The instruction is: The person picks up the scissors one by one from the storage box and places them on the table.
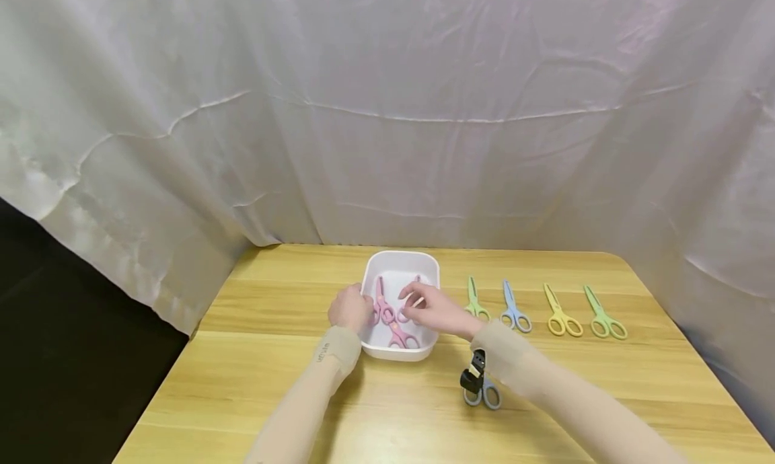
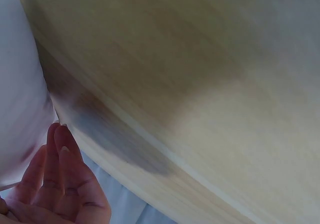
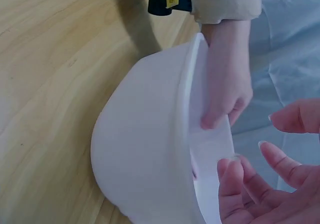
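A white plastic bin [image 1: 401,356] stands on the wooden table with pink scissors [image 1: 396,331] lying inside, some of them partly covered by my hands. My left hand [image 1: 352,309] grips the bin's left side. Its thumb hooks over the rim, as the right wrist view shows, and its fingers [image 2: 52,171] lie along the outer wall. Over the bin's right part hovers my right hand [image 1: 437,308], fingers loosely bent and apart. Nothing shows between those fingers in the right wrist view, where the bin wall [image 3: 140,134] fills the middle.
Right of the bin lie green scissors [image 1: 473,294], blue scissors [image 1: 512,311], yellow scissors [image 1: 560,314] and more green scissors [image 1: 602,317] in a row. Other blue scissors [image 1: 492,395] lie nearer, partly under my right wrist. A pale curtain [image 1: 424,168] hangs behind the table.
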Motion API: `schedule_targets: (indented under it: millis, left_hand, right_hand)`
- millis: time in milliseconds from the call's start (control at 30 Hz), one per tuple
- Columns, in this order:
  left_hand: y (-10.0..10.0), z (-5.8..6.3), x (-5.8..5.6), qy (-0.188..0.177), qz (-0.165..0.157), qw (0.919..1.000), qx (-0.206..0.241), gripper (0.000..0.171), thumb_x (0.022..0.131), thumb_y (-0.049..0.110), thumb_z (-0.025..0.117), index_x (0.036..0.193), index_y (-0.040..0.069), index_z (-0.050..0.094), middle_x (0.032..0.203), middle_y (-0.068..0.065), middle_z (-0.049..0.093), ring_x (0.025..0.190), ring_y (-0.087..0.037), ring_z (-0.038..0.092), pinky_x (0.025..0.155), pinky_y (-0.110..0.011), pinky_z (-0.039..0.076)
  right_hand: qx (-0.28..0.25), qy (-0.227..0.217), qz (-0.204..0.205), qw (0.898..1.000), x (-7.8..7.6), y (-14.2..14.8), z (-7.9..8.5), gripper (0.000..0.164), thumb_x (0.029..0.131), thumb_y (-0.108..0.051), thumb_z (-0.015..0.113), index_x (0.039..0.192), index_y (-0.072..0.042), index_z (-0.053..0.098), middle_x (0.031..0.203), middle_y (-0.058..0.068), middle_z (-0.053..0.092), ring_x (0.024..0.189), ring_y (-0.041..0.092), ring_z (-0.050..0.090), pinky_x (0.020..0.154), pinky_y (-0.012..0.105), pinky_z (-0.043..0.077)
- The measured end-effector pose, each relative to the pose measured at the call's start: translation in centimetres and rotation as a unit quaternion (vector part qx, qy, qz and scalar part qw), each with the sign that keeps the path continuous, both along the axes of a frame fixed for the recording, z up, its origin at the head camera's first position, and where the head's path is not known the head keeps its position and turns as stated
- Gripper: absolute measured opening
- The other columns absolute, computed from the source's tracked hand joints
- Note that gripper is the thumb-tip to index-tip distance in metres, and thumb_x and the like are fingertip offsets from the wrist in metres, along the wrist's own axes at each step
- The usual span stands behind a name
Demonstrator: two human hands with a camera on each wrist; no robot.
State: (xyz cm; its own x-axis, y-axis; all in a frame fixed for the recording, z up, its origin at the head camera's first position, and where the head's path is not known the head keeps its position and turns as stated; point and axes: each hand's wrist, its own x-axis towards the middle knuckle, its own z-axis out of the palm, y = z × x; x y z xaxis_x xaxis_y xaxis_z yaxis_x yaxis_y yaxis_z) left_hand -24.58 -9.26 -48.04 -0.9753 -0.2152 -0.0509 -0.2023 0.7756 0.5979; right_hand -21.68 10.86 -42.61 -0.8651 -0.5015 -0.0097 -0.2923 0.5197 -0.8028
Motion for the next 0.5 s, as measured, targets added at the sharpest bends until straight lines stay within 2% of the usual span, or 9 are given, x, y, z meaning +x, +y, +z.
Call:
schedule_targets:
  millis: [133, 300, 500]
  left_hand:
    - [0.0, -0.1, 0.0, 0.009, -0.004, 0.9999, -0.005, 0.031, 0.093, 0.019, 0.059, 0.119, 0.008, 0.071, 0.103, -0.014, 0.076, 0.088, -0.03, 0.071, 0.077, -0.045, 0.058]
    - [-0.3, -0.1, 0.0, 0.015, -0.002, 0.9999, -0.002, 0.031, 0.094, 0.021, 0.059, 0.119, 0.008, 0.071, 0.105, -0.015, 0.076, 0.088, -0.031, 0.071, 0.075, -0.046, 0.058]
    - [-0.4, -0.3, 0.0, 0.012, 0.0, 0.9999, 0.004, 0.032, 0.096, 0.025, 0.057, 0.121, 0.01, 0.071, 0.108, -0.015, 0.076, 0.089, -0.031, 0.07, 0.076, -0.045, 0.057]
  right_hand:
    - [0.02, 0.002, 0.003, 1.0, -0.5, -1.0, -0.4, 0.033, 0.091, -0.013, 0.064, 0.12, 0.002, 0.06, 0.104, 0.016, 0.068, 0.092, 0.022, 0.068, 0.08, 0.029, 0.056]
    - [0.029, 0.004, 0.023, 0.999, -1.2, -1.9, -1.0, 0.037, 0.091, -0.011, 0.063, 0.125, 0.004, 0.058, 0.111, 0.022, 0.068, 0.105, 0.032, 0.065, 0.093, 0.042, 0.056]
    - [0.058, -0.017, 0.015, 0.998, -1.7, -2.9, -1.5, 0.039, 0.094, -0.016, 0.063, 0.131, -0.002, 0.059, 0.124, 0.024, 0.065, 0.115, 0.035, 0.062, 0.101, 0.053, 0.053]
